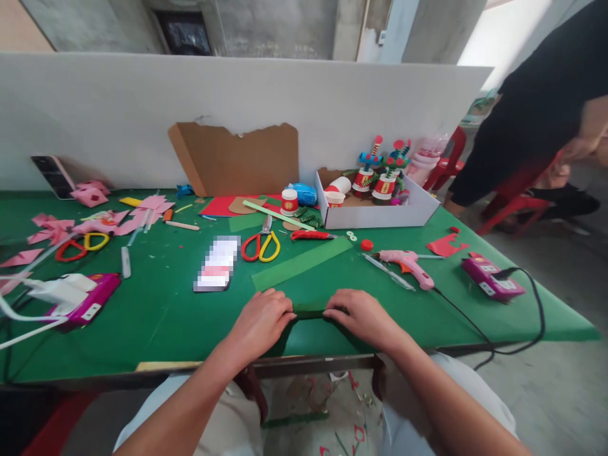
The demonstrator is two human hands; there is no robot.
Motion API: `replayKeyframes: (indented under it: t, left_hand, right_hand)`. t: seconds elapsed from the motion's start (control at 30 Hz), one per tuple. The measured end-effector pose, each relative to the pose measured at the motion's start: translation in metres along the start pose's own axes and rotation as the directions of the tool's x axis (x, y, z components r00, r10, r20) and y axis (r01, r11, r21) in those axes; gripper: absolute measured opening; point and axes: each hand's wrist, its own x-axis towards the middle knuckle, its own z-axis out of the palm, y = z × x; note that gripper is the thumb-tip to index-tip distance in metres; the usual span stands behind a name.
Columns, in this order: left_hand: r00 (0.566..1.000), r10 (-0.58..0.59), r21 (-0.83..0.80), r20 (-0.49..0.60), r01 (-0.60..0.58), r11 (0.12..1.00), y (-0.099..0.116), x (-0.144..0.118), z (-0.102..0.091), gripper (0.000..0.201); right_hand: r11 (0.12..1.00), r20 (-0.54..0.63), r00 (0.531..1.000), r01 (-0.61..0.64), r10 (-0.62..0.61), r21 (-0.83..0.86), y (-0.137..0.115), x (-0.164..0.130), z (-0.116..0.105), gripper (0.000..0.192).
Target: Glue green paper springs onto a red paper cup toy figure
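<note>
Your left hand (266, 318) and right hand (360, 315) pinch a narrow green strip (310, 312), an end in each, its straight middle between your fingertips, over the smooth green table (166, 332), a longer flat papery band (301, 263) just beyond.

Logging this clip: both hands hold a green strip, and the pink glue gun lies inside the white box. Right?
Not quite: the head view shows the pink glue gun on the green tabletop, outside the white box. The left hand and right hand do hold a green strip.
</note>
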Motion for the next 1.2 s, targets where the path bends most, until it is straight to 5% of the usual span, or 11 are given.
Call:
replayKeyframes:
  t: [0.2,0.43,1.2]
  left_hand:
    - [0.993,-0.112,0.125,0.027,0.108,0.986,0.01,0.005,0.0,0.023]
    - [0.988,-0.146,0.217,0.039,0.134,0.967,0.016,0.008,-0.002,0.023]
    - [0.989,-0.147,0.223,0.016,0.14,0.965,0.016,0.01,0.0,0.026]
  right_hand:
    - [0.975,0.028,0.991,-0.123,0.131,-0.185,-0.007,0.006,-0.003,0.021]
    - [0.927,0.068,0.985,-0.127,0.161,-0.352,-0.018,0.011,-0.008,0.02]
    - [0.918,0.082,0.977,-0.155,0.197,-0.365,-0.016,0.015,-0.012,0.024]
